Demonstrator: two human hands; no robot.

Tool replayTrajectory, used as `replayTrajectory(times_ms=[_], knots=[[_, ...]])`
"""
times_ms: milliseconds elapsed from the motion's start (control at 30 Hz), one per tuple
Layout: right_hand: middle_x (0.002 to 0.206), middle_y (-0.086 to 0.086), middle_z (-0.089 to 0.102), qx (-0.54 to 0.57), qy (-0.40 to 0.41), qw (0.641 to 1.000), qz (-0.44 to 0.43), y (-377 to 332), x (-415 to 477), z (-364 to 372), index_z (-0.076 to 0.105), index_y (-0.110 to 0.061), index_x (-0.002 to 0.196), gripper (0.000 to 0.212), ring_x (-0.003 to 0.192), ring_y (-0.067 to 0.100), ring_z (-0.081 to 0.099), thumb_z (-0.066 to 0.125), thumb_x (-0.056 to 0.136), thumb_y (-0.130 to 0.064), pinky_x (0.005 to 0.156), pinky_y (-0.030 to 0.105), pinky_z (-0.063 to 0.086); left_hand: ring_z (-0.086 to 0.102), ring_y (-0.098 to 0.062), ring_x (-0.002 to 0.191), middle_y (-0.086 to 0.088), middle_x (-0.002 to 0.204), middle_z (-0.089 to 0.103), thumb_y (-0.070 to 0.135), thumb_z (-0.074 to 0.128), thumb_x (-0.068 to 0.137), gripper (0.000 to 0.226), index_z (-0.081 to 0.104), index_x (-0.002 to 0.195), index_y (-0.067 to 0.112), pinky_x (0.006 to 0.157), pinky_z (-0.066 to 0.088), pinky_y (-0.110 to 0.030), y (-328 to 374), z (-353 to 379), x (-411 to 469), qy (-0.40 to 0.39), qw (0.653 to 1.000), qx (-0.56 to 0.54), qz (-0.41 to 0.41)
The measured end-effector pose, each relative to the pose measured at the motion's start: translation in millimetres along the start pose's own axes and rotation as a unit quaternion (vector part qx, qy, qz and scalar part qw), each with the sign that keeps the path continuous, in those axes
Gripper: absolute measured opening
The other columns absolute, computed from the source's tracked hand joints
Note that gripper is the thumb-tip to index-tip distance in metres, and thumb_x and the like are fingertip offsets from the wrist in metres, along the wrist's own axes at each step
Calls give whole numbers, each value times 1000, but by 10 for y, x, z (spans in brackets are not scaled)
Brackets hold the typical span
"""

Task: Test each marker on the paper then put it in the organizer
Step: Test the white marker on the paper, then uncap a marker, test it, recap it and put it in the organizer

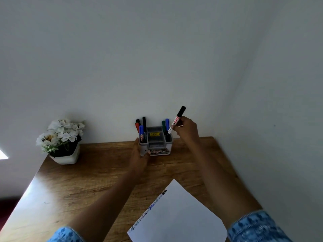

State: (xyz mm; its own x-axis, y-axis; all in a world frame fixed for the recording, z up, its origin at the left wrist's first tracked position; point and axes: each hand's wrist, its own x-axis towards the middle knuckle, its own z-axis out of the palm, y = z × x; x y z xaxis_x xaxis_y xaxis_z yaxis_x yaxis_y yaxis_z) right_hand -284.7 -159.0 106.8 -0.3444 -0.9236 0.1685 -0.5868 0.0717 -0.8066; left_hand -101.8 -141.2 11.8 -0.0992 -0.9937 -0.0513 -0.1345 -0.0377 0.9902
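We look down at a wooden counter (87, 180) set against a pale wall.

Right hand (187, 129): fingers closed around a black-capped marker (176, 120) with a white barrel. The marker is tilted, cap up and away, its lower white end just above the right compartment of the organizer (155, 142).

Left hand (139, 154): wrapped on the organizer's left front corner, fingers curled against its wall, gripping it on the counter.

Organizer: grey, small, at the far edge of the counter close to the wall. Its left compartment holds a red marker (137, 126), a blue marker (141, 132) and a black marker (144, 126), all upright. Its right compartment holds a green marker (163, 125) and a second blue marker (167, 124). The middle tray shows a yellow label (154, 134); we cannot read it.

Paper (178, 217): white sheet, lying skewed near us between the forearms, with a row of scribbled test marks along its left edge in black and blue.

Far left on the counter: a white pot of white flowers (61, 137), well apart from the organizer.

Both sleeves (258, 226) are blue patterned.
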Motion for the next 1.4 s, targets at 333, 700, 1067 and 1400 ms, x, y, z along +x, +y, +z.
replayTrajectory(times_ms=[333, 700, 1067, 1400], knots=[[118, 10, 62, -169, -57, 983, 41, 407, 118, 297, 56, -12, 123, 46, 102, 23, 60, 70, 81, -25, 77, 29, 46, 1, -19, 146, 0, 161, -3, 20, 62, 90, 96, -13, 151, 25, 117, 10, -42, -187, 126, 18, -7, 986, 157, 55], [102, 1, 64, -140, 15, 990, 23, 733, -789, -44, 64, -15, 105, 22, 87, 12, 58, 66, 84, -24, 67, 24, 41, -4, -20, 146, -1, 160, -12, 24, 65, 88, 104, -20, 148, 27, 117, 13, -45, -278, 60, -190, -40, 965, 257, 38], [111, 10, 64, -331, 81, 926, 161, 1393, -1684, -645, 59, -12, 120, 31, 99, 27, 60, 58, 90, -22, 74, 30, 45, 14, -15, 144, 9, 153, 18, 81, 27, 71, 96, 31, 147, 23, 114, 1, -29, -544, -233, -821, -136, 906, 389, 95], [106, 13, 65, -323, 43, 928, 180, 1322, -1618, -563, 64, -6, 109, 26, 94, 27, 61, 57, 92, -23, 69, 27, 40, 3, -11, 146, 8, 157, 18, 95, -7, 53, 122, 26, 149, 29, 113, -6, -30, -633, -227, -785, -157, 854, 479, 127]])
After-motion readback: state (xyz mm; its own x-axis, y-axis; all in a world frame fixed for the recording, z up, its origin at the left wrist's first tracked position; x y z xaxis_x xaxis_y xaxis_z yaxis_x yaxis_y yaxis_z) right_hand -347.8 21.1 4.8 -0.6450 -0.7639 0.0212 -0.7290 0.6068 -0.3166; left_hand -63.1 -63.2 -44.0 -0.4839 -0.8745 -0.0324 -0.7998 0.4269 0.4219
